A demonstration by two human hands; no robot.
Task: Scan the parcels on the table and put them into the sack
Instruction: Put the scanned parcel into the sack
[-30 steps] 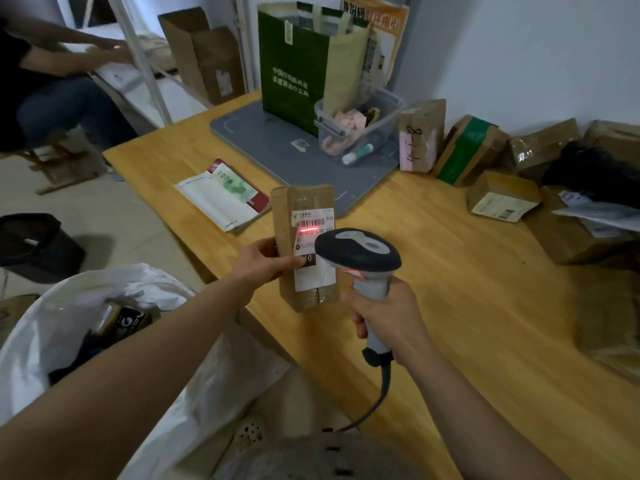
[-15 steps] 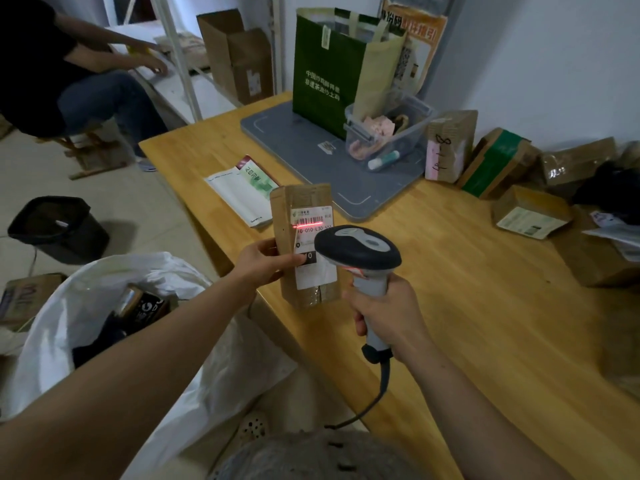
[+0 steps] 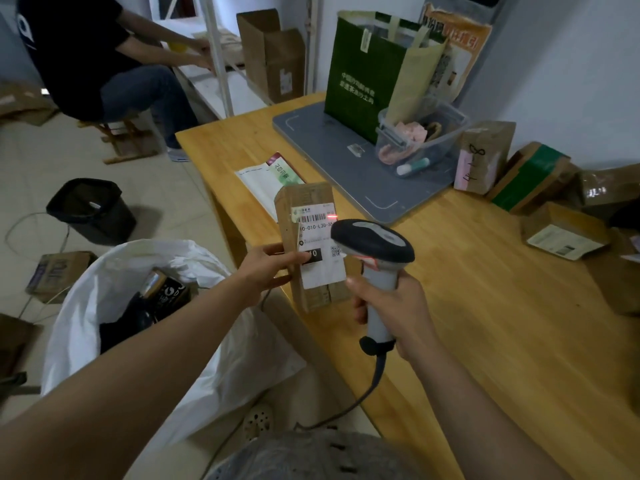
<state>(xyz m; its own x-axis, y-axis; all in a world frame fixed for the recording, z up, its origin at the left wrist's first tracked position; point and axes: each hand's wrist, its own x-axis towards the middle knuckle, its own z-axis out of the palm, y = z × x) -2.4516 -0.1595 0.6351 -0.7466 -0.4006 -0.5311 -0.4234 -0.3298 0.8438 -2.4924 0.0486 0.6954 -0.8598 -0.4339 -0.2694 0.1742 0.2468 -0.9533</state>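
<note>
Left hand [image 3: 273,268] is gripping the parcel [image 3: 313,202] near-upright at the near edge of the table [image 3: 485,306], long axis vertical, label facing the scanner [image 3: 372,244], which the right hand [image 3: 391,306] is clasping by its handle. The red beam [image 3: 332,215] is catching only the right end of the barcode [image 3: 311,217]; it should be crossing every bar

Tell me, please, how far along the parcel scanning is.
Done: a few items lie in the white sack. In hand: the left hand holds a cardboard parcel upright while the right hand aims the barcode scanner at its label. Left: several boxes wait on the table by the wall.
</note>
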